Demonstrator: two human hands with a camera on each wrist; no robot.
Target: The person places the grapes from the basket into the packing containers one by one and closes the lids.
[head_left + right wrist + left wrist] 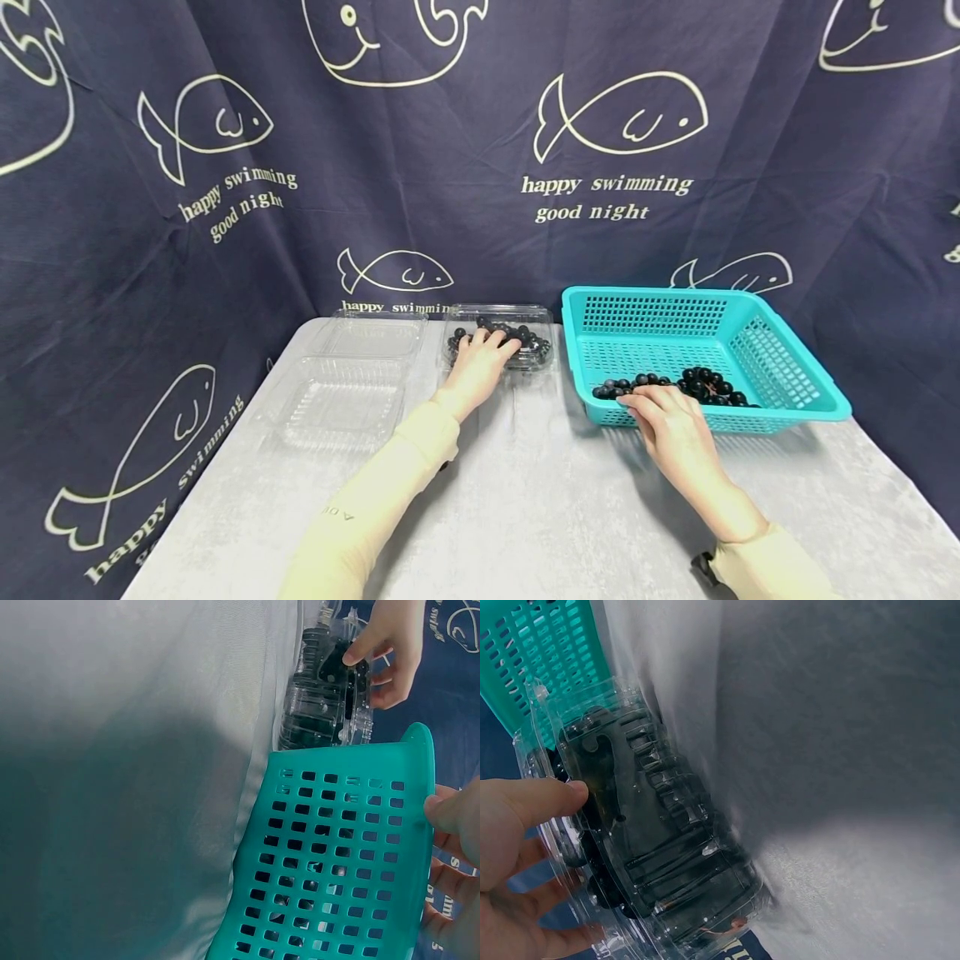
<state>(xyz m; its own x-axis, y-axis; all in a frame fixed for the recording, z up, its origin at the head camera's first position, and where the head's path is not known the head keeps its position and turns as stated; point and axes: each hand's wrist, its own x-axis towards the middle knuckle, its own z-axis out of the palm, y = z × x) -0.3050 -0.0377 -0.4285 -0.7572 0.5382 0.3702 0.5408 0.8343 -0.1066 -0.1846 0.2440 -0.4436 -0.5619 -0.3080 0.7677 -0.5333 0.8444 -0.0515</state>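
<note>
My left hand (pixel 477 367) lies over a clear plastic box (pixel 551 342) of dark grapes, fingers spread across its top. In the left wrist view the thumb and fingers of the left hand (pixel 514 862) rest along the box's upper edge, and dark grapes (pixel 604 889) show through the wall. My right hand (pixel 671 425) reaches over the near rim of a turquoise basket (pixel 806 408). Its fingertips are close to the black grapes (pixel 705 383) along the basket's near side. In the right wrist view the basket's rim partly hides the fingers of the right hand (pixel 457 862).
Left of the grape box, an open clear plastic box (pixel 341 404) stands on the grey tabletop (pixel 525 500), its lid (pixel 375 335) folded back. A dark blue cloth (pixel 480 208) printed with fish hangs behind the table.
</note>
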